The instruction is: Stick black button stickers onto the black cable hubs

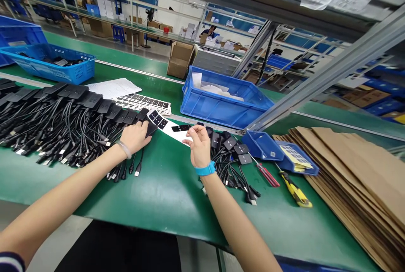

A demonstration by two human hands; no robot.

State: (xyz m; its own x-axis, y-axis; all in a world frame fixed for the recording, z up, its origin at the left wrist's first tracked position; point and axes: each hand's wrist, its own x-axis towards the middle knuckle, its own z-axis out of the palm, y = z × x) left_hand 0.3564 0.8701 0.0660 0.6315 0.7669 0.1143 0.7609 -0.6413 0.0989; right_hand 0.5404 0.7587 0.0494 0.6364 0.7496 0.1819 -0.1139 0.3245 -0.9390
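My left hand [135,138] grips a flat black plastic box [152,128] at the right end of a long row of black boxes with cables [95,102]. Its fingertips are partly hidden. Just right of it lies a white label sheet [171,131] bearing several black labels. My right hand [200,145] is raised over the sheet's right end, thumb and fingers pinched at the end of a black label [181,128]. Behind and right of that hand is a smaller group of black boxes with USB cables [230,143].
Further label sheets [145,102] and a white paper [115,88] lie behind the row. Blue bins [221,105] and a blue basket [79,67] stand along the back. A red screwdriver [268,175], yellow cutter [295,189] and stacked cardboard [348,171] are rightward.
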